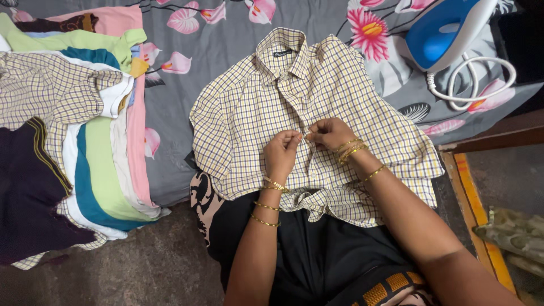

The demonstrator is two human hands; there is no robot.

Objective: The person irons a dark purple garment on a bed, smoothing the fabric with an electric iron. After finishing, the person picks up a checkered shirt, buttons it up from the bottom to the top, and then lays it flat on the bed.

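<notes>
- The checked shirt [317, 119] lies face up on the grey floral sheet [181, 136], collar at the far end, its near hem draped over the person's lap.
- The left hand [281, 152] pinches the shirt's front placket, fingers closed on the cloth.
- The right hand [328, 133] touches the left and pinches the same placket; whether it holds a button is too small to tell.
- Gold bangles [351, 150] sit on both wrists.
- A blue and white iron [447, 31] stands far right, its cord coiled just beside it.
- A pile of folded clothes [73, 130] lies left.
</notes>
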